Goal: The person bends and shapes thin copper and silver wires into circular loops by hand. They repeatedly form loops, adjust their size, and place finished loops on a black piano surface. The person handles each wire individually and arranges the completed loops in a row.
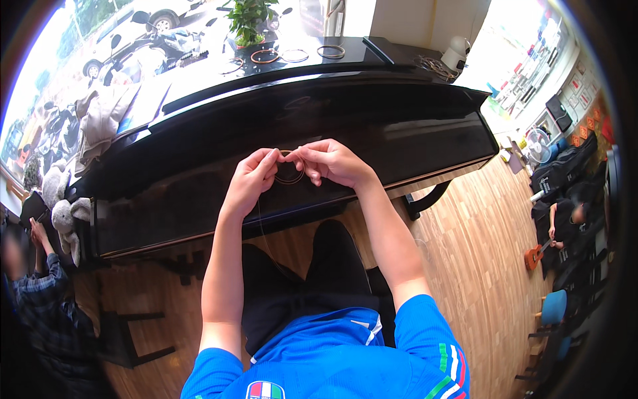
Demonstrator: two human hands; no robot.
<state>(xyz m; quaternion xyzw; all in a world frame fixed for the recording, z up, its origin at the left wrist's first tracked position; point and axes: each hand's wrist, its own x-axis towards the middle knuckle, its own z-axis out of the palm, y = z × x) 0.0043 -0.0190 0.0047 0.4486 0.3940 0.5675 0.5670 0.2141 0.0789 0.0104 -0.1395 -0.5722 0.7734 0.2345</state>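
Observation:
A thin, gold-coloured coiled guitar string (291, 180) is held up between my hands over the black piano. My left hand (254, 176) pinches the left side of the loop between thumb and fingers. On the other side, my right hand (333, 161) grips the loop's upper right with thumb and forefinger, its other fingers curled below. One loose end of the string trails down from my left hand toward my lap. Several similar coils lie along the piano top, among them a copper-coloured coil (265, 56) and a darker coil (331, 52).
The closed piano (399, 133) spans the space in front of me. On its top stand a potted plant (247, 23), a white camera-like device (456, 54) and tangled wire (433, 66). Grey plush toys (66, 216) sit at the left end. A person (565, 223) with a ukulele (533, 257) is far right; another person (46, 299) is left.

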